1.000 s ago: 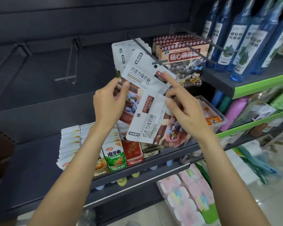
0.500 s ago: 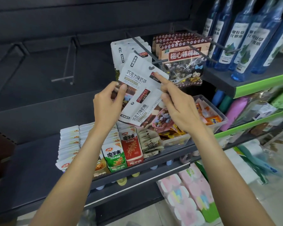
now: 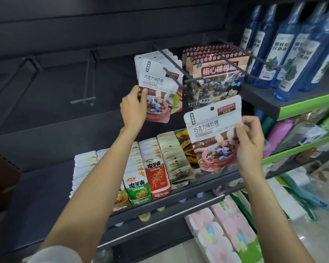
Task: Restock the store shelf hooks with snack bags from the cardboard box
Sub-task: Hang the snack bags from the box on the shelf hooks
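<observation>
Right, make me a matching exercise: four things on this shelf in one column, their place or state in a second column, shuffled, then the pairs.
Things
1. candy bag in the left hand
2. candy bag in the right hand
3. blue bottles
4. lollipop bags

Places or states
A. standing on the green-edged shelf
B. hanging on the hook right of the white bags
C. on a hook, gripped at its lower edge
D. off the hooks, held in the air

Pairs: 1-C, 2-D, 3-A, 4-B
</observation>
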{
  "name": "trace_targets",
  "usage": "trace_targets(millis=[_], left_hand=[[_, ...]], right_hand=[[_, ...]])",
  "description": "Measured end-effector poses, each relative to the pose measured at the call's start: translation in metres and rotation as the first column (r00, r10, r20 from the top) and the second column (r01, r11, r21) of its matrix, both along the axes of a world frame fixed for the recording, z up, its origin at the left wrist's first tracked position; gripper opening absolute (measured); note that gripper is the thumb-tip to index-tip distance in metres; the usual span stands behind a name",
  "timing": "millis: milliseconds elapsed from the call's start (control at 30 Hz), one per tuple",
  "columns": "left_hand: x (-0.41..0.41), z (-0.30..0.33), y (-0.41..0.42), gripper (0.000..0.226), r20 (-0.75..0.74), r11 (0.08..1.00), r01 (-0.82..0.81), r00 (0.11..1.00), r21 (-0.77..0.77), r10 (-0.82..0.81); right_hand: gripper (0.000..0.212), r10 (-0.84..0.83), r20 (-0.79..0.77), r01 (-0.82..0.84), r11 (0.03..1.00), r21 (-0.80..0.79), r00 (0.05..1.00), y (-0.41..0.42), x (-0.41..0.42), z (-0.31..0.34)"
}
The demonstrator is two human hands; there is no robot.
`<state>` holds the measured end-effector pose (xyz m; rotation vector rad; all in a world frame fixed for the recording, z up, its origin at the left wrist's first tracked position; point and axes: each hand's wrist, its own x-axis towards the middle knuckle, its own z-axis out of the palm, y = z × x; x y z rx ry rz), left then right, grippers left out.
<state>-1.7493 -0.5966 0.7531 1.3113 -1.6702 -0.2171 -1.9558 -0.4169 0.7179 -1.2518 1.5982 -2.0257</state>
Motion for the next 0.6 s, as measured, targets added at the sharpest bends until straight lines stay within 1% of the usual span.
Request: trace_targets(millis=[33,100,167,233,267,300,333,367,400,433,467,500,600], left_hand=[[0.001,0.000,-0.003,0.027,0.026,1.000,-0.020,0.999,-0.004,0.020],[0.000,0.004,-0.003,0.024,0.010,0.999,-0.036,0.999,-0.024,0.036],[-0.001,0.010,0.009,0.034,-0.084,0.995,0.011,0.996,-0.096,-0.019],[-0.001,0.014,0.034,0.039,-0.222,0.972,0.084,0.966,-0.220,-0.134],[0.000,0.017,0.050,0.036,-0.312,0.956,0.150,0.923,-0.251,-0.226],[0.001,0.020,0.066,0.032,-0.406,0.935,0.249,0.850,-0.252,-0.336],[0.004,0.025,0.082,0.029,-0.482,0.896,0.373,0.755,-0.242,-0.444],[0.006,0.029,0.095,0.028,-0.518,0.841,0.493,0.670,-0.225,-0.531],[0.009,0.032,0.104,0.028,-0.512,0.783,0.591,0.619,-0.195,-0.595],[0.011,0.034,0.111,0.030,-0.486,0.731,0.664,0.593,-0.155,-0.642],[0.011,0.034,0.115,0.033,-0.461,0.698,0.708,0.586,-0.109,-0.666],[0.011,0.034,0.116,0.034,-0.444,0.690,0.721,0.601,-0.058,-0.665],[0.008,0.033,0.117,0.032,-0.408,0.730,0.682,0.677,0.034,-0.613]], right_hand=[[0.014,0.000,0.005,0.000,1.000,0.000,1.000,0.002,0.001,0.003],[0.014,0.001,0.023,-0.001,1.000,-0.019,1.000,0.005,0.003,0.010],[0.012,0.017,0.027,-0.016,0.998,-0.060,0.999,0.009,0.006,0.018],[0.016,0.066,0.004,-0.065,0.992,-0.104,0.998,0.010,0.014,0.028],[0.021,0.096,-0.031,-0.099,0.988,-0.117,0.995,0.010,0.018,0.033],[0.027,0.113,-0.079,-0.122,0.986,-0.117,0.990,0.007,0.021,0.036],[0.032,0.120,-0.129,-0.134,0.986,-0.104,0.984,0.002,0.024,0.038],[0.034,0.114,-0.176,-0.130,0.988,-0.085,0.978,-0.003,0.026,0.039],[0.035,0.097,-0.221,-0.114,0.991,-0.067,0.971,-0.010,0.026,0.039],[0.036,0.074,-0.259,-0.092,0.994,-0.058,0.963,-0.016,0.027,0.039],[0.037,0.053,-0.285,-0.071,0.996,-0.054,0.957,-0.021,0.027,0.040],[0.038,0.036,-0.298,-0.054,0.997,-0.051,0.954,-0.025,0.027,0.042],[0.040,0.013,-0.338,-0.028,0.999,-0.039,0.941,-0.031,0.026,0.049]])
